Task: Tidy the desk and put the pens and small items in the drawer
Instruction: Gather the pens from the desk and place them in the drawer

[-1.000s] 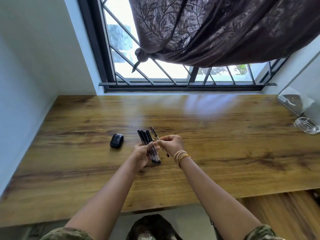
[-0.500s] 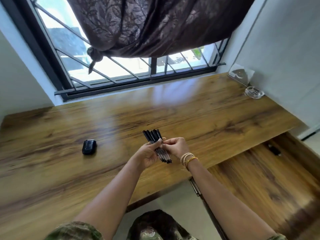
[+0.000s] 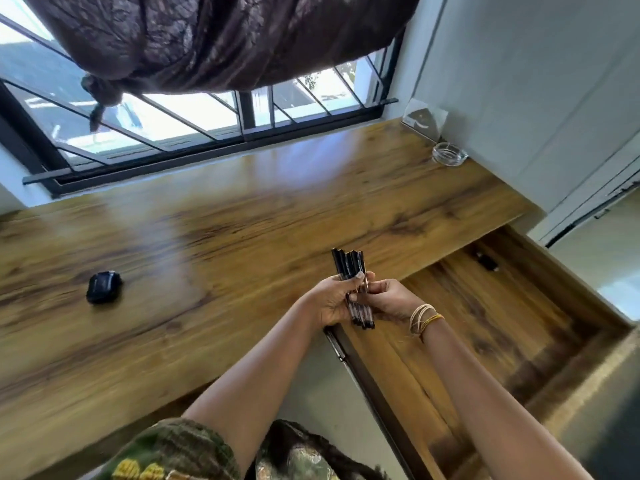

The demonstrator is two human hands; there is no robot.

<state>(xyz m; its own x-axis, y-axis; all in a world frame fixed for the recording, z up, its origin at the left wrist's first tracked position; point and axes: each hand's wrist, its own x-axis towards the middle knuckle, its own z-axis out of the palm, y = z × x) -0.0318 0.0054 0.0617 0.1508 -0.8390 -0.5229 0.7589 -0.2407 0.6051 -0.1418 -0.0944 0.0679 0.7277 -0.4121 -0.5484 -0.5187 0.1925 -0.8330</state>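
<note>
view swung right since a second ago: the open drawer [image 3: 491, 327] now fills the right side, where before only a sliver of it showed. the pen bundle has travelled right too, from mid-desk to the desk's [image 3: 214, 258] near edge by the drawer's left rail.

left to right: small black case [image 3: 103, 287] sits alone on the desk, well apart from the hands, not yet collected. left hand [image 3: 329, 301] has fingers curled round the bundle of pens [image 3: 355, 289], thumb across the barrels near the caps. right hand [image 3: 389, 299] pinches the same bundle from the other side, fingers curled on the lower barrels. likely a two-hand hold to keep the pens squared up so none slip out in transit. bundle is held upright, off the surface.

drawer interior looks mostly bare; one small dark item [image 3: 486, 262] at its far end, too small to identify. glass ashtray [image 3: 449, 154] at the far right corner of the desk, clear stand [image 3: 424, 121] just behind it.

judgement: pens mid-carry, next is lowering them into the drawer. black case follows.
</note>
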